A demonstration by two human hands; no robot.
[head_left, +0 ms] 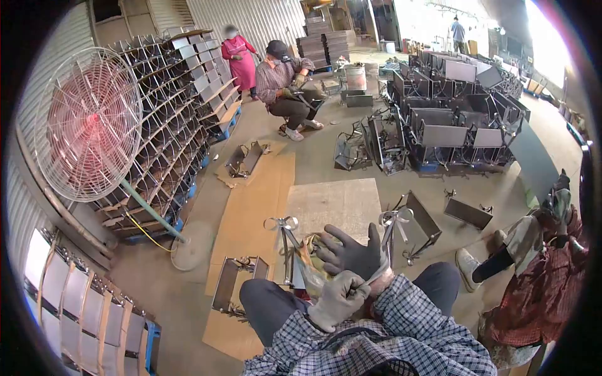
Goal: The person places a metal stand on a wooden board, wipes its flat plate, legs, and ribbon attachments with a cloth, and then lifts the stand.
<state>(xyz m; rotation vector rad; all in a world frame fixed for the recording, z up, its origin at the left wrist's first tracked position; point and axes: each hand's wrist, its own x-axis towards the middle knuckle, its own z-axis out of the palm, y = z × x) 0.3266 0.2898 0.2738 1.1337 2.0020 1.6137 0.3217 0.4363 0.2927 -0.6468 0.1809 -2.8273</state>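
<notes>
My right hand (pixel 352 252), in a dark grey work glove, is raised with its fingers spread. My left hand (pixel 338 302), in a lighter grey glove, is closed at the right wrist, pinching the cuff of the right glove (pixel 380 269). Just beyond my hands stands a metal frame (pixel 287 241) with ring-shaped ends, partly hidden by them. Another ring-ended part (pixel 396 220) shows right of my fingers. Crumpled material (pixel 308 254) lies behind my right hand, its kind unclear.
Flattened cardboard (pixel 254 219) and a board (pixel 335 199) cover the floor ahead. Metal frames (pixel 241 283) lie left, others (pixel 419 219) right. A large fan (pixel 93 122) stands left by stacked frames (pixel 169 119). Co-workers sit ahead (pixel 290 88) and close right (pixel 539 282).
</notes>
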